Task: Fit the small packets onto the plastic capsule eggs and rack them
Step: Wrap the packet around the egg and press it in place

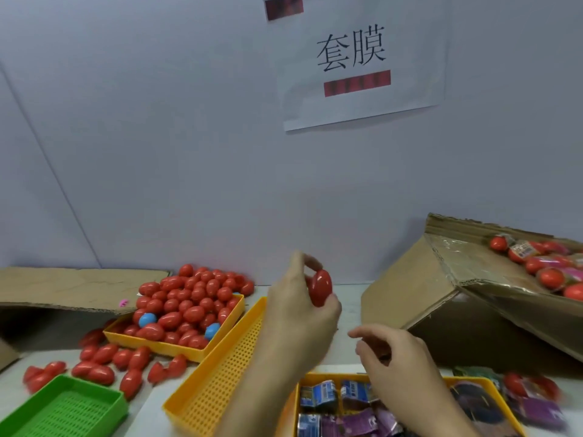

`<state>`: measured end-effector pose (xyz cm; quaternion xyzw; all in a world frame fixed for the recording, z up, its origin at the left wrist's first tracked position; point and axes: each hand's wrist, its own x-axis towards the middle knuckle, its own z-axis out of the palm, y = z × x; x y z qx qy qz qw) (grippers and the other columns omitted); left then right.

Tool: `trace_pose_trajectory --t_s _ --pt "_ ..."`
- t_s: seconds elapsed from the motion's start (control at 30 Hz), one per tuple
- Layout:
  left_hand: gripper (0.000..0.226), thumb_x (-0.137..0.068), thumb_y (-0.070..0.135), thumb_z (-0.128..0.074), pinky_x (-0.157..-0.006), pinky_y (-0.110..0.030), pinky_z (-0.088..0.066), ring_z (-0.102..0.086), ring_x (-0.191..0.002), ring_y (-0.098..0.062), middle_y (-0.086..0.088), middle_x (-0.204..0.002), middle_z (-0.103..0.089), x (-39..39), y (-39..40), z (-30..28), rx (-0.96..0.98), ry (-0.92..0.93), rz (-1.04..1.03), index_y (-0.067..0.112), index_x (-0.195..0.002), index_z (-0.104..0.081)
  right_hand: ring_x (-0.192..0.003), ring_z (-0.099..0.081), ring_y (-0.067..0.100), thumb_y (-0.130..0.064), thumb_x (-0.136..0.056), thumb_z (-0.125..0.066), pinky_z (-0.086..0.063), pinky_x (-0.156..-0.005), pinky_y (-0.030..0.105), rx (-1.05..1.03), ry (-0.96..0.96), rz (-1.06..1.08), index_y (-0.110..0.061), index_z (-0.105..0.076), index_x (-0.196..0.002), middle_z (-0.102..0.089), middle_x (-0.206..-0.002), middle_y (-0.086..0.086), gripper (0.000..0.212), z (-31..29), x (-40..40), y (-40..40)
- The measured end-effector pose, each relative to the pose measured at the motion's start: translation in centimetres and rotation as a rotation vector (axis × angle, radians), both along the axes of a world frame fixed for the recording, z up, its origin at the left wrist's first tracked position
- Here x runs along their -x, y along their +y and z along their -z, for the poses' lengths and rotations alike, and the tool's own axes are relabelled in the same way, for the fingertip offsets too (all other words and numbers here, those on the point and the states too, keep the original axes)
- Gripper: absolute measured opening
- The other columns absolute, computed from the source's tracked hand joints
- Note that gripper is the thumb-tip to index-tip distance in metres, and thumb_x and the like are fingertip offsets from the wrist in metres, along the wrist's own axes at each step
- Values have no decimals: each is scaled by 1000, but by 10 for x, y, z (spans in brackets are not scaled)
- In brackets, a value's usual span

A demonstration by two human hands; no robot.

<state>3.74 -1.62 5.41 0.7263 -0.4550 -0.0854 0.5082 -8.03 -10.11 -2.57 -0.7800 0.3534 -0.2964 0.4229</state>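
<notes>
Left hand (303, 307) pinches red egg (319, 287); right hand (394, 357) curled, empty.

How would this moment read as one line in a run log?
left hand: holds red capsule egg | right hand: over packet tray, grip contents unclear | perforated yellow tray: bare

White table (353, 313), yellow trays (217, 373), green tray (72, 408), loose red eggs (94, 372) (some blurred), tilted cardboard box (441, 310)
</notes>
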Motion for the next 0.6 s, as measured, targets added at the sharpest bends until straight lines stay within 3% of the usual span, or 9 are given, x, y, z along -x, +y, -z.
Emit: trace_pose_trajectory --t_s 0.1,0.2,0.3,0.4,0.6 --pt "31 -86 4 -65 -60 -32 -56 -70 -76 -21 -1 -90 -69 18 13 28 79 304 -33 31 -96 -53 -76 -64 -2 -20 -96 -58 -52 -62 12 7 -47 6 -41 -67 -84 -70 -74 -12 26 -2 6 0" --pt "28 -87 0 -65 -66 -34 -61 -72 -74 -24 -9 -90 -72 15 16 57 119 531 -92 23 -100 -54 -67 -65 7 -20 -96 -56 -52 -58 19 70 -33 2 -35 -68 -82 -70 -72 -10 24 -2 10 -1" --pt "28 -89 2 -64 -62 -28 -60 -72 -70 -19 -10 -94 -69 2 12 79 73 537 -108 23 -103 -54 -64 -64 6 -22 -94 -58 -53 -57 21 113 72 -49 -33 -69 -79 -69 -69 -6 21 -2 14 -4" --pt "27 -89 2 -64 -57 -19 -54 -70 -66 -15 -9 -97 -68 -9 8 86 75 521 -89 23 -104 -55 -66 -62 -2 -24 -92 -61 -49 -56 12 139 157 -107 -30 -72 -79 -68 -69 -12 18 -1 14 -2" --pt "30 -86 -4 -62 -53 -19 -50 -69 -65 -13 -8 -93 -71 -14 4 87 183 530 -30 20 -104 -57 -73 -63 -4 -32 -89 -66 -47 -55 14 167 360 -264 -30 -75 -85 -69 -74 -13 10 -2 4 10"
